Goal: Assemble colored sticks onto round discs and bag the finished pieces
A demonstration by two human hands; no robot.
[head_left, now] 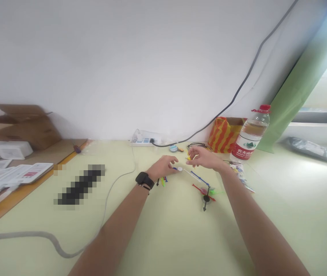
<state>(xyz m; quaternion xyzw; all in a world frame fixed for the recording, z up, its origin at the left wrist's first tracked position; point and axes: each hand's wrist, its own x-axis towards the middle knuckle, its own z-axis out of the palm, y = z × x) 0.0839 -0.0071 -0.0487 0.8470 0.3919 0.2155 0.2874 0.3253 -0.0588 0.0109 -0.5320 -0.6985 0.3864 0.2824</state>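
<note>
My left hand (163, 167), wearing a black watch (144, 179), is low over the table with curved fingers and a gap between thumb and forefinger. Right at its fingertips lies a small white disc (180, 169) with a bit of blue beside it. My right hand (203, 158) pinches a small yellow plastic piece (189, 156). Between the hands and me lie a blue plastic stick (199, 178), a red one (197, 188), and a black arrow-shaped hand (205, 205) on a round base. Several small coloured pieces (162, 181) lie partly hidden below my left wrist.
A power strip (144, 142) with a dark cable stands against the wall. At the right are a large water bottle (251, 134), a striped bag (223, 134) and a small packet (241, 176). A grey cable (106, 207) crosses the left side, near a cardboard box (37, 126).
</note>
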